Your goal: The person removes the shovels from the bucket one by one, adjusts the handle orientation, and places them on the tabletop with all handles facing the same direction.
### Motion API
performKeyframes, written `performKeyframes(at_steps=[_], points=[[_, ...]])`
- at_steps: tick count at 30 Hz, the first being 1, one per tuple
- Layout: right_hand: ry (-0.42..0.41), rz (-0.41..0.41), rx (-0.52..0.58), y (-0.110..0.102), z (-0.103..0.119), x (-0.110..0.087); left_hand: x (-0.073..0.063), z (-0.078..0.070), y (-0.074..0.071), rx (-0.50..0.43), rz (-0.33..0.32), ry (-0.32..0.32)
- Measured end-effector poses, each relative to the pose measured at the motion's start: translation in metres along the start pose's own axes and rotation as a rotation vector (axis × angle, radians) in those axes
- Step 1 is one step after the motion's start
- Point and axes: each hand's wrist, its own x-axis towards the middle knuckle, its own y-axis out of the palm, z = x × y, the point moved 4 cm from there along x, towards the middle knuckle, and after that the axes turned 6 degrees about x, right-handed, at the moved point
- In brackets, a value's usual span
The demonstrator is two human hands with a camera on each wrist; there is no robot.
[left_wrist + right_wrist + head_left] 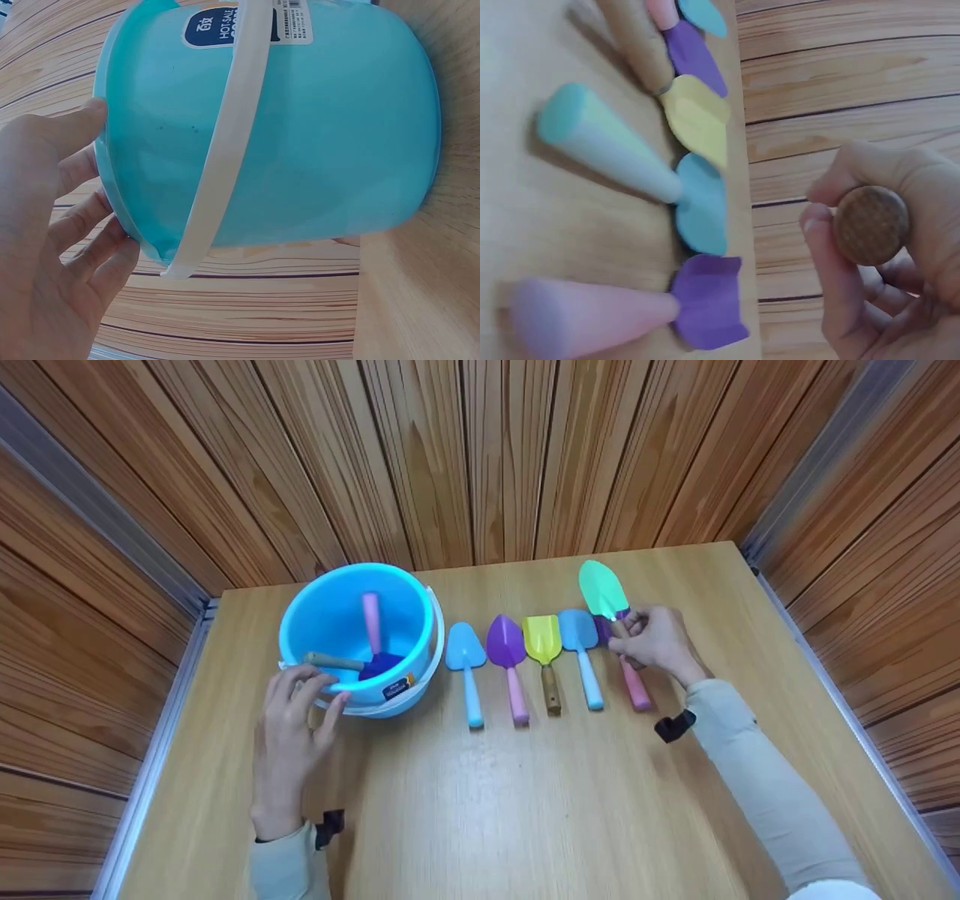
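A light-blue bucket (311, 604) with a white handle (229, 135) stands at the left of the table. My left hand (285, 731) holds its near-left rim, thumb and fingertips at the edge. Inside the bucket lie a pink-handled toy shovel (371, 619) and a second tool with a dull wooden-looking handle (334, 661). In my right hand (660, 645) is a green hand trowel (600, 587), gripped by its round wooden handle (871, 225), blade pointing away from me. It is raised over a purple scoop with a pink handle (635, 686), whose blade it partly covers.
Left of that scoop, in a row, lie a blue square-bladed shovel (590, 679), a yellow shovel (543, 637), a purple trowel (506, 639) and a blue trowel (465, 649). Wooden-plank walls (502, 457) stand behind and beside the table (487, 817).
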Motion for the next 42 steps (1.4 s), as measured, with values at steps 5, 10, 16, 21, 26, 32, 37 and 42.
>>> performKeyframes(at_steps=[5, 10, 16, 21, 26, 32, 37, 42], points=[[0.037, -0.096, 0.041, -0.007, -0.022, -0.008, 0.001, 0.000, 0.001, -0.013, -0.008, 0.006], [0.039, -0.163, 0.041, -0.012, -0.044, -0.011, 0.000, -0.001, 0.000, -0.012, -0.014, 0.013], [0.043, -0.201, 0.000, -0.019, -0.065, -0.012, 0.001, -0.001, -0.002, -0.010, -0.017, 0.012], [0.013, -0.232, -0.057, -0.022, -0.079, -0.010, 0.000, 0.000, -0.002, 0.001, -0.008, -0.001], [0.018, -0.251, -0.102, -0.024, -0.092, -0.008, 0.000, 0.001, -0.001, 0.010, -0.002, -0.004], [0.019, -0.269, -0.127, -0.028, -0.105, -0.005, 0.000, 0.000, 0.000, 0.015, 0.001, 0.011], [0.035, -0.241, -0.119, -0.030, -0.112, -0.003, 0.000, 0.000, 0.000, 0.006, 0.000, 0.003], [0.044, -0.212, -0.111, -0.031, -0.115, -0.001, 0.001, 0.001, -0.001, 0.010, 0.006, -0.006]])
